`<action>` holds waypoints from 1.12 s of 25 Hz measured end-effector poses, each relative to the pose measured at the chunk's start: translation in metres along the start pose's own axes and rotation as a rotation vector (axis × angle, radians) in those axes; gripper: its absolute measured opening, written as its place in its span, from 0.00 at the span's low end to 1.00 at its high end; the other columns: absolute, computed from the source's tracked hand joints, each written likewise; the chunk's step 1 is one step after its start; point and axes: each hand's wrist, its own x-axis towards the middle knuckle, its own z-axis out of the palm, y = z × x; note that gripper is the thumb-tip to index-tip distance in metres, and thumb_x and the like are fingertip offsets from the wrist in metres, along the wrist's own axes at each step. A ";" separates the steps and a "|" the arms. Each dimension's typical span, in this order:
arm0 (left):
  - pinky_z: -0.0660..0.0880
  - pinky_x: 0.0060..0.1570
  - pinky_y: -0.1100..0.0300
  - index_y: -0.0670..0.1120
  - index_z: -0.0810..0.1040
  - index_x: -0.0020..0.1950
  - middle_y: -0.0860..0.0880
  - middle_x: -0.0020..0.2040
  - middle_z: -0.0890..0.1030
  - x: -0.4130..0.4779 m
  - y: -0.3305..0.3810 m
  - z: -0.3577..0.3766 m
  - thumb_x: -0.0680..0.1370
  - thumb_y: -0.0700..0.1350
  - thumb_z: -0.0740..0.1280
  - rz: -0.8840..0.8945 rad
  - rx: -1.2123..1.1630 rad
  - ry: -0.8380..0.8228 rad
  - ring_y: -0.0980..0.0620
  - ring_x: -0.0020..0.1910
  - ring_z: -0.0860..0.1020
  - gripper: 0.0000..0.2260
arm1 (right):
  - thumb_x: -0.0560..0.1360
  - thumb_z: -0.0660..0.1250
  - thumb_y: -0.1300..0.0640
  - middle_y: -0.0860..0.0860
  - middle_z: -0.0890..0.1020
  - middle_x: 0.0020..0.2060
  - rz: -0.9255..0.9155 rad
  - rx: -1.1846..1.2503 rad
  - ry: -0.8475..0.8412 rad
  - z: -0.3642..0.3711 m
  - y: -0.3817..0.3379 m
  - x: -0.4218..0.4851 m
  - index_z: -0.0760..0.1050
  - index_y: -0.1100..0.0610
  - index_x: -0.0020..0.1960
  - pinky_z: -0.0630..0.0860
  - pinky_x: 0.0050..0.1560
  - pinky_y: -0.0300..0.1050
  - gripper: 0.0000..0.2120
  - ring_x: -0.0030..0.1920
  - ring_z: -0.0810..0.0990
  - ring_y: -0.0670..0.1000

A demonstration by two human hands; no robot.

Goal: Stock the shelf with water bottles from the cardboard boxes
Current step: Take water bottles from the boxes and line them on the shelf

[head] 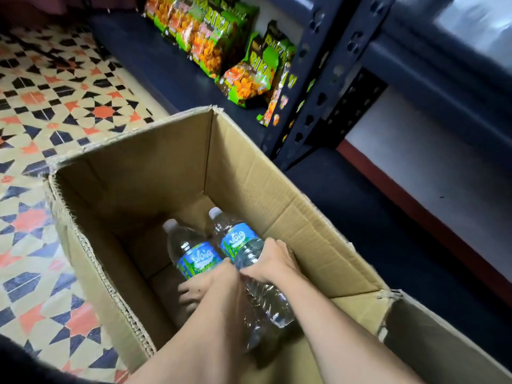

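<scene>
An open cardboard box (249, 173) stands on the floor beside a dark metal shelf (388, 217). Two clear water bottles with white caps and blue-green labels lie tilted inside it. My left hand (205, 284) reaches down into the box and wraps the lower part of the left bottle (191, 250). My right hand (273, 261) grips the middle of the right bottle (241, 239) from above. The bottom of each bottle is partly hidden by my forearms.
Green and orange snack bags (210, 40) line the lower shelf board at the back. A perforated black upright (324, 79) of the shelf stands just behind the box. Patterned floor tiles (41, 112) spread to the left.
</scene>
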 end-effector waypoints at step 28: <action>0.73 0.58 0.54 0.51 0.77 0.54 0.53 0.48 0.75 -0.458 0.097 -0.013 0.56 0.54 0.84 1.748 0.084 -0.566 0.51 0.53 0.76 0.30 | 0.59 0.82 0.46 0.43 0.74 0.52 -0.436 0.865 1.347 -0.318 0.042 -0.251 0.73 0.49 0.64 0.63 0.52 0.20 0.37 0.53 0.72 0.34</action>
